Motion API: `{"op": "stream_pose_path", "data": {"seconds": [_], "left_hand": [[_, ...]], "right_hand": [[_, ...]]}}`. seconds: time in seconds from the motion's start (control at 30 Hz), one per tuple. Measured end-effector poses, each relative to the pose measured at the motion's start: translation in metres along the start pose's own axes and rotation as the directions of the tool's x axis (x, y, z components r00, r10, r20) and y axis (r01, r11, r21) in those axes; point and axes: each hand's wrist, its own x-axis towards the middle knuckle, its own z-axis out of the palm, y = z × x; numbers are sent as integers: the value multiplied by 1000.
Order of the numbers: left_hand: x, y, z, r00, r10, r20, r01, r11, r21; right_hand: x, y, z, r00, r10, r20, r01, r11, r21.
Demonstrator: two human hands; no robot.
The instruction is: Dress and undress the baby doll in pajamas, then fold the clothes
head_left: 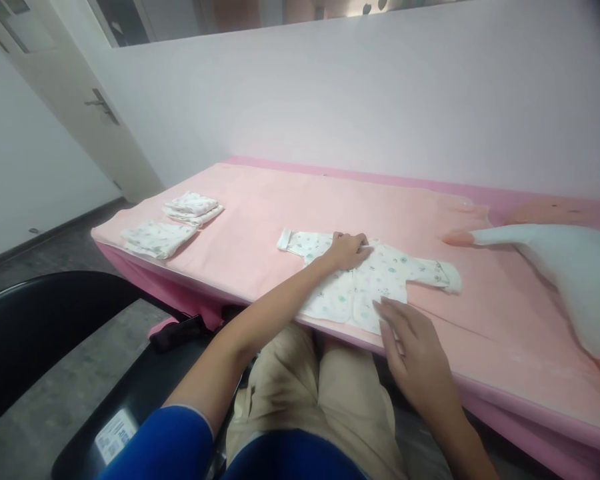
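Observation:
A small white baby shirt with a scattered green and grey print lies spread face up in front of me, its sleeves stretched out to both sides. My left hand rests on the upper part of the shirt near the neckline, fingers slightly bent and thumb apart. By the lower right hem is my right hand, its fingers extended and the tips touching or just over the cloth. Neither hand visibly grips the fabric. My left forearm hides part of the shirt's left half.
Folded printed baby clothes sit at the table's left end, with another folded garment nearer the edge. To the right lies a white plush toy with orange ends. A pink cloth covers the table; a black chair stands at left.

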Motion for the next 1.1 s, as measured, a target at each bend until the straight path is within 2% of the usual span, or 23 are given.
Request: {"op": "stream_pose_path", "data": {"seconds": [0.1, 0.27, 0.37, 0.53, 0.63, 0.7, 0.83, 0.93, 1.0, 1.1], "left_hand": [[-1, 1, 4, 999, 23, -43, -21, 998, 52], [-6, 6, 2, 984, 43, -172, 23, 930, 366], [-7, 8, -1, 982, 45, -184, 42, 895, 444], [-16, 20, -9, 973, 81, -217, 26, 893, 449], [-39, 34, -9, 977, 69, -203, 8, 935, 356], [-60, 42, -7, 987, 93, -130, -50, 951, 305], [-91, 48, -1, 995, 90, 40, -97, 966, 241], [-96, 46, -1, 993, 45, 107, -68, 972, 223], [-93, 46, -1, 993, 35, 110, -61, 969, 241], [-84, 53, -2, 995, 36, 91, -62, 952, 301]], "right_hand": [[-9, 7, 3, 995, -32, 93, 36, 999, -40], [-26, 10, -3, 980, -70, 188, 90, 991, -99], [-33, 9, -10, 973, -63, 220, 88, 991, -103], [-37, 8, -14, 978, -62, 201, 84, 991, -101], [-39, 7, -12, 981, -63, 181, 82, 992, -95], [-38, 10, -12, 986, -52, 157, 65, 995, -76], [-25, 29, -21, 994, 62, 89, -61, 998, -15], [-1, 53, -35, 979, 200, 45, -198, 979, -35], [18, 69, -44, 945, 326, 18, -323, 942, -88], [42, 88, -50, 862, 503, 63, -491, 859, -149]]}}
